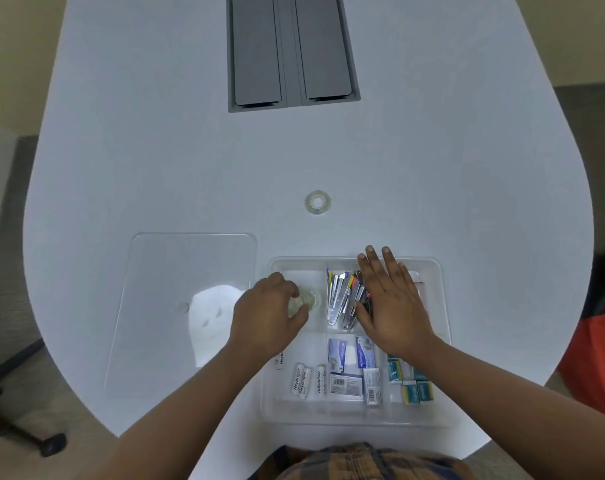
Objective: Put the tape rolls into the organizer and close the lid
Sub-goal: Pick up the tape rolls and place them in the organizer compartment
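A clear plastic organizer [439, 327] with several compartments sits on the white table in front of me. My left hand [266, 317] is curled around a clear tape roll [306, 301] in the organizer's far left compartment. My right hand [391, 303] lies flat, fingers spread, over the far right part of the organizer, beside the staplers [341, 299]. A second clear tape roll [317, 202] lies flat on the table beyond the organizer. The clear lid [176, 271] lies flat on the table to the left of the organizer.
The organizer's near compartments hold batteries [306, 377], staple boxes [351, 372] and small teal boxes [413, 382]. A grey cable hatch [290, 53] is set into the table farther back. A chair base [34, 438] stands at the lower left, something orange [598, 358] at the right.
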{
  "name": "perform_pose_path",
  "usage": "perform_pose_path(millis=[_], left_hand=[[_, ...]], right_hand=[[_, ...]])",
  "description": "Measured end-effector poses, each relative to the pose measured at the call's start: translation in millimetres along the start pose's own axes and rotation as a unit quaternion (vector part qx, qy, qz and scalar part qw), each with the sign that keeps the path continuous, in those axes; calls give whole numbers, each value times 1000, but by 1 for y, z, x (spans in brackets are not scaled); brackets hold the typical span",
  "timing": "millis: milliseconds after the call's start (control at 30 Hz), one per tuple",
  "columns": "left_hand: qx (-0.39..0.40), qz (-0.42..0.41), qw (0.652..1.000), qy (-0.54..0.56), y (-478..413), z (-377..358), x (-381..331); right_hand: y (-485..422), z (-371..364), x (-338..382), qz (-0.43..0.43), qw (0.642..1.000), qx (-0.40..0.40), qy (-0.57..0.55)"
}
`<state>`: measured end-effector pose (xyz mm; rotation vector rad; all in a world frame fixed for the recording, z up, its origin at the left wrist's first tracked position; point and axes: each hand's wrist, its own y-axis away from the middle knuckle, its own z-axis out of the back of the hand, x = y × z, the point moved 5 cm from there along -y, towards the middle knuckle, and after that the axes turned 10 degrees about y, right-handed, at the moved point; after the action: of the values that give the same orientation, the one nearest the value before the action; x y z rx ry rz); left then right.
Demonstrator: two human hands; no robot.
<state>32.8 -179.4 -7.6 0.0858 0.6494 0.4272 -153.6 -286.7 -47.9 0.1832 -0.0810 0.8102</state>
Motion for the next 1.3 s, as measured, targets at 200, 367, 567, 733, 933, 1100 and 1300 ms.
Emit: perform_pose_path(millis=[200,367,567,733,933,1100,1300], left_hand=[[-21,16,999,32,-20,19,9],[-26,7,998,57,-56,27,0],[19,38,990,133,-115,18,-2],[28,36,996,82,-153,13,-1],[34,46,998,40,-178,4,6],[62,35,997,-10,-181,-8,10],[49,32,997,-53,-184,-13,10]], right_hand=[[-1,0,0,0,1000,2,-5],[0,1,0,1,1000,3,-3],[-7,6,-4,-3,1000,1,20],[-13,4,-4,17,1000,4,10],[-13,4,-5,17,1000,1,-1],[-12,3,-5,16,1000,3,-8],[-12,3,-4,13,1000,0,-18]])
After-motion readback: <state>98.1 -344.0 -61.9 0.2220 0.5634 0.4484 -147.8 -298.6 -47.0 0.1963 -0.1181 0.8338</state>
